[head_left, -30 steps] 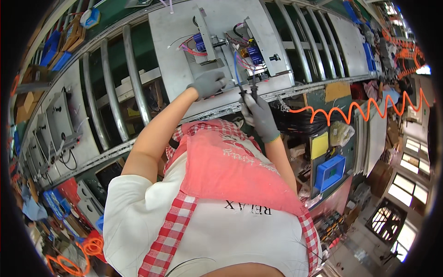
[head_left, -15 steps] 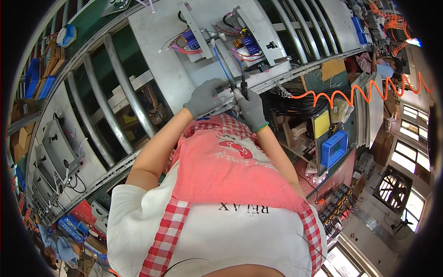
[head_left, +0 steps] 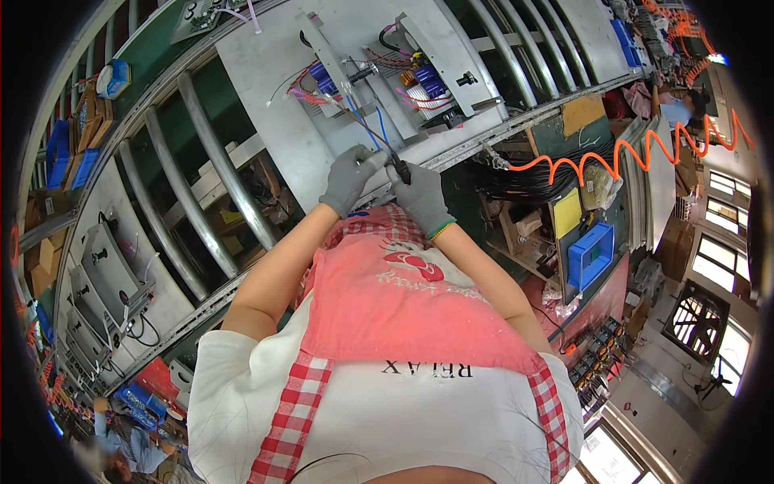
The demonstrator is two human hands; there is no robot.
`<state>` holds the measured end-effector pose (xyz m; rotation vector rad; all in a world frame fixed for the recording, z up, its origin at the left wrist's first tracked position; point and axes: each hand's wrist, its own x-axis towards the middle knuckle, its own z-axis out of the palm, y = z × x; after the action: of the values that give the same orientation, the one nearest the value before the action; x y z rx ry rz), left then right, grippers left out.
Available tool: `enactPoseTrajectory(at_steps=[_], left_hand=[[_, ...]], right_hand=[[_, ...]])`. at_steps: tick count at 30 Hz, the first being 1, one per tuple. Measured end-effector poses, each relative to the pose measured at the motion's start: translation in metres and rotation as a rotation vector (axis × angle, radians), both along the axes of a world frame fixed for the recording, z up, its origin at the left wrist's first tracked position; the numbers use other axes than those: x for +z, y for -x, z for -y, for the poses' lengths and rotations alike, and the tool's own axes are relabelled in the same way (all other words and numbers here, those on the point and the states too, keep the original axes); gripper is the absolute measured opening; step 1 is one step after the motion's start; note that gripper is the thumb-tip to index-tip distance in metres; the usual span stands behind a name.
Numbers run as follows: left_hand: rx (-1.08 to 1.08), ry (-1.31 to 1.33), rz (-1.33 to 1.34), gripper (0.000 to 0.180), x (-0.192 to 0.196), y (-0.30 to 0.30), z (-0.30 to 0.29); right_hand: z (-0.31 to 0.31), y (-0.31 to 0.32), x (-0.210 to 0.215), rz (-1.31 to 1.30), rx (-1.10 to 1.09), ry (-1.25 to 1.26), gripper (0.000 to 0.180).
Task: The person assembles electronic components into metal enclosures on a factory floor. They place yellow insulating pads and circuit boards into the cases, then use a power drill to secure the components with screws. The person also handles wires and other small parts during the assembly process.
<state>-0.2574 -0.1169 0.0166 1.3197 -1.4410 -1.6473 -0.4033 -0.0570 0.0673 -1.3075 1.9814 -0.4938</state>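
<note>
Our left hand (head_left: 348,179) and right hand (head_left: 421,196) pinch blue and black wires (head_left: 372,129); tugging could unplug them from the metal panel (head_left: 274,105)

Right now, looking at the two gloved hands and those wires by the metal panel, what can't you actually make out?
- Head view: fingertips of the left hand and right hand curl together, hiding how they grip the black and blue wires.
- The small black part at the wires' end is too small to identify.
- Where the wires join the blue components on the metal panel is too small and bent by the fisheye.
</note>
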Motion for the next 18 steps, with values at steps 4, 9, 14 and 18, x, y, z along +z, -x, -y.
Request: enactPoseTrajectory(at_steps=[4,9,14,18], left_hand=[[-0.064,0.008,0.12,0.036,0.008,-0.001,0.005],[-0.002,-0.002,0.175,0.029,-0.002,0.002,0.006],[0.105,0.055,0.129,0.027,-0.008,0.003,0.006],[0.124,0.386,0.489,0.027,0.037,0.007,-0.005]], right_hand=[[0.008,0.002,0.015,-0.068,0.128,0.05,0.026],[0.019,0.002,0.002,-0.239,0.268,-0.038,0.027],[0.031,0.006,0.009,-0.155,0.367,-0.121,0.031],[0.018,0.041,-0.003,0.223,0.238,-0.124,0.034]])
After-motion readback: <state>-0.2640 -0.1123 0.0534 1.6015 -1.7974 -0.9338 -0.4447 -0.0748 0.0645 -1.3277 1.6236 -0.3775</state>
